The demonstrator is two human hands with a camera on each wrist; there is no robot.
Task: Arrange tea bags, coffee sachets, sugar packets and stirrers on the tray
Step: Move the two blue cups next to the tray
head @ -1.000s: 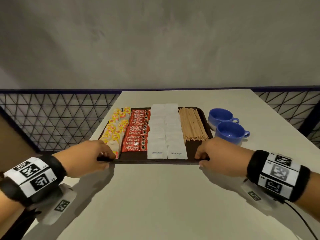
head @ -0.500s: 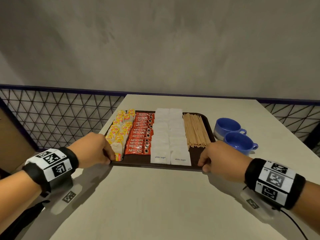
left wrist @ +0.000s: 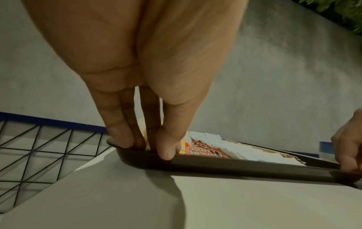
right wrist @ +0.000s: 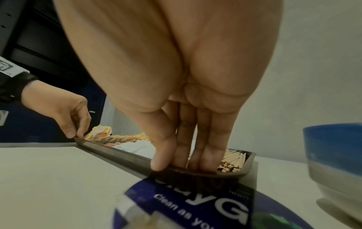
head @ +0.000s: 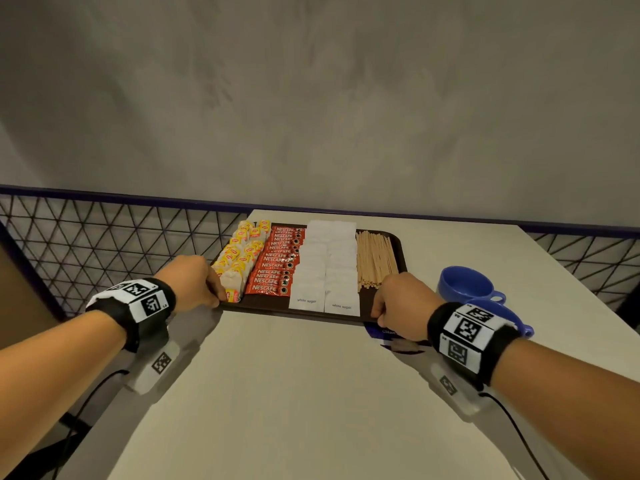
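Observation:
A dark brown tray lies on the beige table near its far left corner. It holds four rows, from left to right: yellow tea bags, red coffee sachets, white sugar packets and wooden stirrers. My left hand pinches the tray's near left corner, fingers inside the rim and thumb outside. At the near right corner my right hand pinches the rim the same way, its fingers beside the stirrers.
Two blue cups stand right of the tray, the nearer one partly behind my right wrist. A round blue sticker lies on the table under the tray's near right corner. A black mesh railing borders the table, with a grey wall behind.
The tray has slid away from me toward the far left of the table, both hands still on its near corners. The blue sticker now shows by its right corner.

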